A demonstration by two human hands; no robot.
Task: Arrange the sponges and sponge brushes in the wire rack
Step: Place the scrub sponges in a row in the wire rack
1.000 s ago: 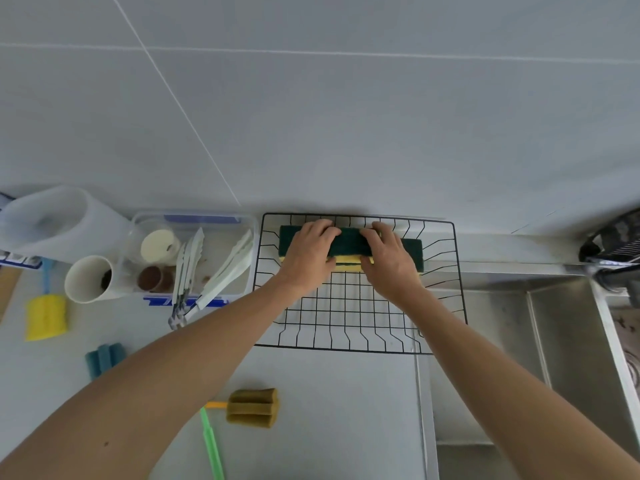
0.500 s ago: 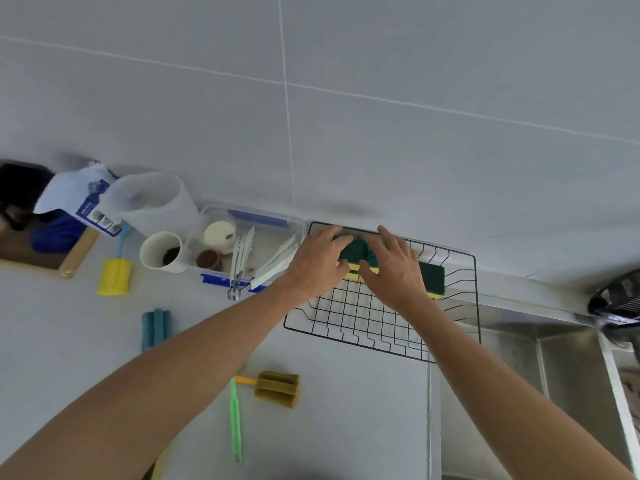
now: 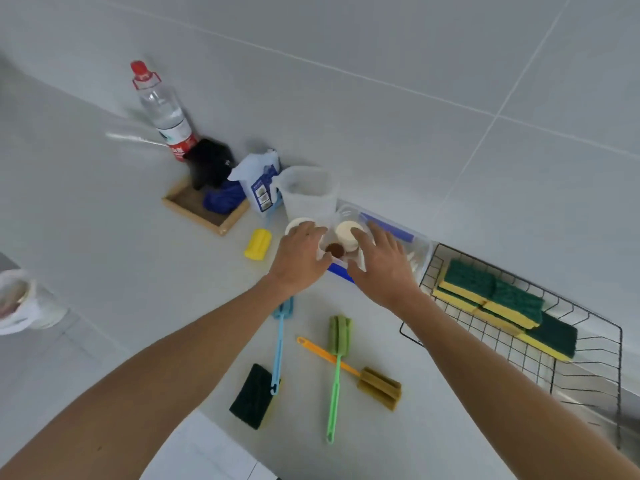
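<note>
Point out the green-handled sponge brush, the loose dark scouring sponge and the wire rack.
green-handled sponge brush point(image 3: 335, 386), head view, mid handle.
dark scouring sponge point(image 3: 252, 396), head view, centre of top face.
wire rack point(image 3: 620, 375), head view, right rim wire.

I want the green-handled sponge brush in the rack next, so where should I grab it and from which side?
Probably best to grip the green-handled sponge brush on its bare handle below the crossing, coming straight down from above. It lies flat on the counter, and its handle crosses over the orange-handled sponge brush, so it should lift clear without dragging that one. The near end sits apart from everything else.
</note>
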